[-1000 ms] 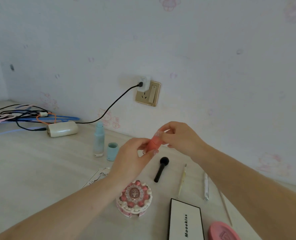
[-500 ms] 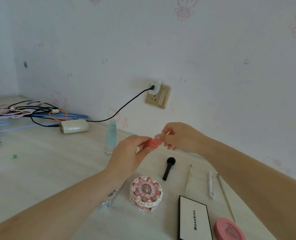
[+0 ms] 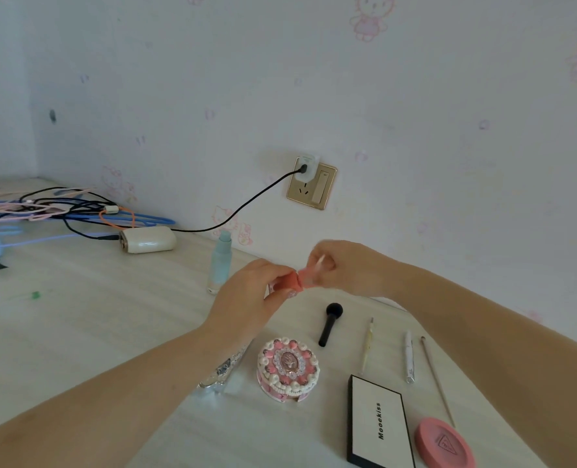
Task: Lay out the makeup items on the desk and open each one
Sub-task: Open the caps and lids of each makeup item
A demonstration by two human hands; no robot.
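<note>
Above the desk, my left hand [image 3: 246, 300] grips one end of a small coral-pink tube [image 3: 292, 281]. My right hand [image 3: 346, 268] pinches its other end, a paler pink part [image 3: 309, 276], and a slight gap shows between the two parts. Below the hands, laid out on the desk [image 3: 77, 332], are a pink cake-shaped case [image 3: 288, 369], a black brush [image 3: 329, 324], a thin yellow stick [image 3: 368, 346], a white pen [image 3: 409, 361], a thin brush [image 3: 437, 380], a white palette box [image 3: 380, 423] and a pink round compact [image 3: 444, 442].
A pale blue bottle [image 3: 221, 265] stands behind my left hand. A silver item [image 3: 224, 371] lies partly under my left forearm. At the back left lie a white power bank [image 3: 148, 239] and tangled cables [image 3: 60, 211]; a charger sits in the wall socket [image 3: 310, 184].
Both hands have stayed together on the pink tube. The view has shifted left and up. The right hand's end now sits slightly apart from the left hand's end.
</note>
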